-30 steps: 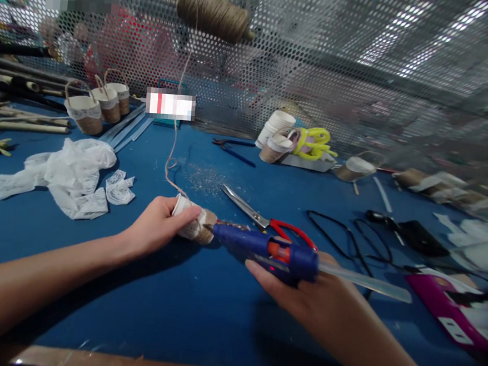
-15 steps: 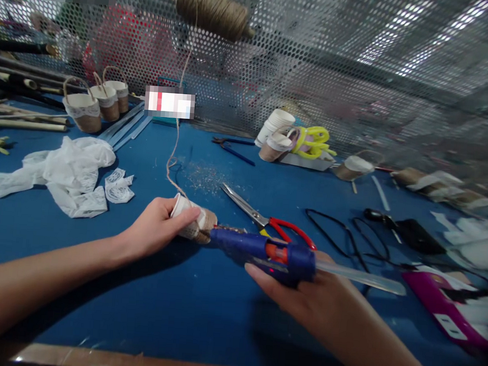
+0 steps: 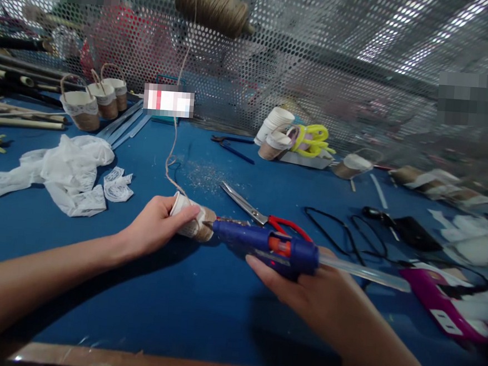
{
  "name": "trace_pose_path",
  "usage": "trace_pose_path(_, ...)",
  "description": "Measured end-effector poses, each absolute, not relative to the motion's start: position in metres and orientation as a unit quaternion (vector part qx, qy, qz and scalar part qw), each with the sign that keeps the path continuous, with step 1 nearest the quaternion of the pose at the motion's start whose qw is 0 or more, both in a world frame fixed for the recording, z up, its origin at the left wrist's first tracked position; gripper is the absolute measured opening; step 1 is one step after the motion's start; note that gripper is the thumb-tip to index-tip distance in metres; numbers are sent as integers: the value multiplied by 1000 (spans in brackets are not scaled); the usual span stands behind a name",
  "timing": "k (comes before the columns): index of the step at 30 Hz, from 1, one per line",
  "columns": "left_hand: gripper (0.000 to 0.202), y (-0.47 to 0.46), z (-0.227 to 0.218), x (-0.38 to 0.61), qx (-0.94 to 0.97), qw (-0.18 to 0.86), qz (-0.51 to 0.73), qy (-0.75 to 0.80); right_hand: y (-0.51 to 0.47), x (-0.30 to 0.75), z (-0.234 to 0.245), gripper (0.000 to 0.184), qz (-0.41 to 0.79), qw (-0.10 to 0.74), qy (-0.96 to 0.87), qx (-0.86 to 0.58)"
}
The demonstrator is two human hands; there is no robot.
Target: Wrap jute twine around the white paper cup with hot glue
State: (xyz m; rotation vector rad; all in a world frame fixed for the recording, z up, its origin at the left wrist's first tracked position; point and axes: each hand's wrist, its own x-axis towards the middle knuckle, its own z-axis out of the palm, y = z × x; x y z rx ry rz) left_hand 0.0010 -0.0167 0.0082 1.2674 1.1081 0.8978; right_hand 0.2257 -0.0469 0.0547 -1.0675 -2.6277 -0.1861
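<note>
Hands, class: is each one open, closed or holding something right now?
Left hand: closed, holding the small cup sideways.
Right hand: closed around the blue glue gun.

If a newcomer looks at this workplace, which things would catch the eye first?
Probably the blue glue gun in the right hand, its nozzle at the small cup held by the left hand. Next, the red-handled scissors just beyond the gun and the twine spool at the picture's top.

Between us we have a glue gun (image 3: 260, 241) of smooth blue plastic, its glue stick (image 3: 367, 273) glossy and translucent, and a matt white paper cup (image 3: 178, 204) with rough, fibrous brown wrapping (image 3: 205, 234). Our scissors (image 3: 261, 217) pair shiny metal blades with smooth red handles.
</note>
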Motion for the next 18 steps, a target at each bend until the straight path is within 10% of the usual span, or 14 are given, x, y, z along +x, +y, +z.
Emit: trace_pose_path(18,36,-20,9,-1,585,526,360,501,-37,232,56,32,-216,85,-931,-281)
